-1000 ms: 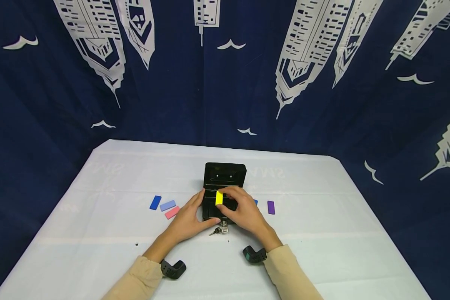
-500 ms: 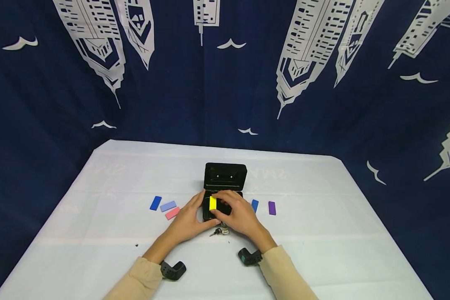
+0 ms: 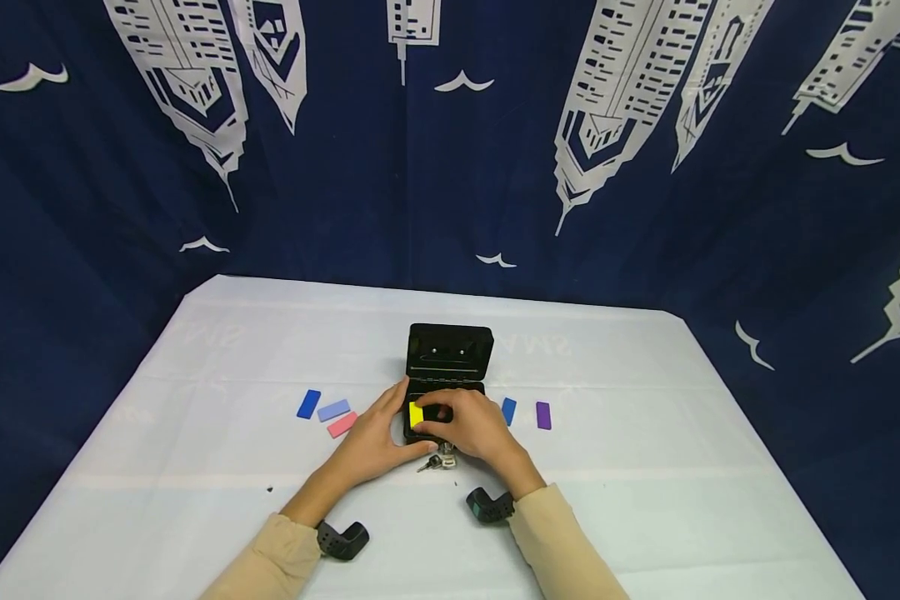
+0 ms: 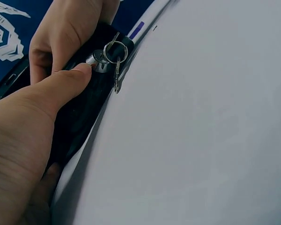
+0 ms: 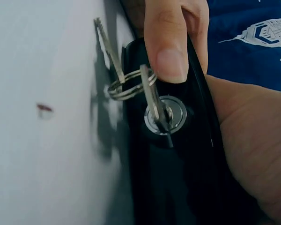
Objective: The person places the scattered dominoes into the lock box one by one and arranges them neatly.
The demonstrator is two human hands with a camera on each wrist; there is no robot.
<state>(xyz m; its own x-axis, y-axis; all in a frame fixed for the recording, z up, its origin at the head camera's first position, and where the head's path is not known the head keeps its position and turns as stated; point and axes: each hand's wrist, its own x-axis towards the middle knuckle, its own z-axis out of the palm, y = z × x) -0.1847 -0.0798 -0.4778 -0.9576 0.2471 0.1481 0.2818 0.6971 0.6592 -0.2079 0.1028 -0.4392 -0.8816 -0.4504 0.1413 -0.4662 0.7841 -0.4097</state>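
Observation:
A black lockable cash box (image 3: 450,354) stands on the table with its lid raised at the back. My left hand (image 3: 371,433) grips its left side, fingers along the side and thumb at the front near the lock. My right hand (image 3: 472,423) pinches a yellow rectangular block (image 3: 416,415) at the left part of the box's interior. Whether the block touches the box floor I cannot tell. One key (image 5: 151,96) sits in the lock (image 5: 179,112) on the front, and a second key (image 4: 117,79) hangs from the same ring.
Left of the box lie a dark blue block (image 3: 309,404), a light blue block (image 3: 333,410) and a pink block (image 3: 342,424). To its right are a blue block (image 3: 508,412) and a purple block (image 3: 543,415). A white cloth covers the table (image 3: 645,467).
My right hand has moved left and lower with the yellow block, from above the middle of the box to its left part. The left hand stays at the box's side.

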